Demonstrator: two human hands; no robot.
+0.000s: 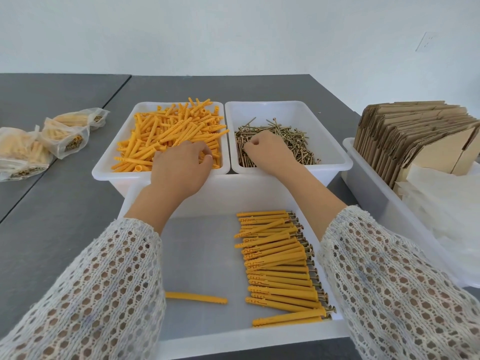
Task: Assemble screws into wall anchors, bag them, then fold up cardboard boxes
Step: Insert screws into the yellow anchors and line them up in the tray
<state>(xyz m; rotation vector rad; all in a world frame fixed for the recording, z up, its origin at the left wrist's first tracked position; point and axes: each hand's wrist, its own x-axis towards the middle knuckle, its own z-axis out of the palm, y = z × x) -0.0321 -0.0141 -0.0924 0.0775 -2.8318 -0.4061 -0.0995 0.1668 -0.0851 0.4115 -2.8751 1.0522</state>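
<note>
At 11 o'clock the left hand (181, 167) curls into the anchors (171, 133); whether it grips one is unclear. At 1 o'clock the right hand (265, 149) pinches screws (291, 144). Assembled anchors (280, 266) line the near bin (197, 341), its left half bare. Flat boxes (415, 136) stand at 3 o'clock on the grey table (59, 203).

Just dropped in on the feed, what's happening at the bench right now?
A person is pairing screws with anchors. The left hand reaches into the tub of loose yellow anchors, while the right hand picks at the pile of screws in the next tub. The near tray already holds a row of assembled anchors plus one stray anchor. Filled bags sit at the left; flat cardboard boxes wait on the right, unfolded.
</note>
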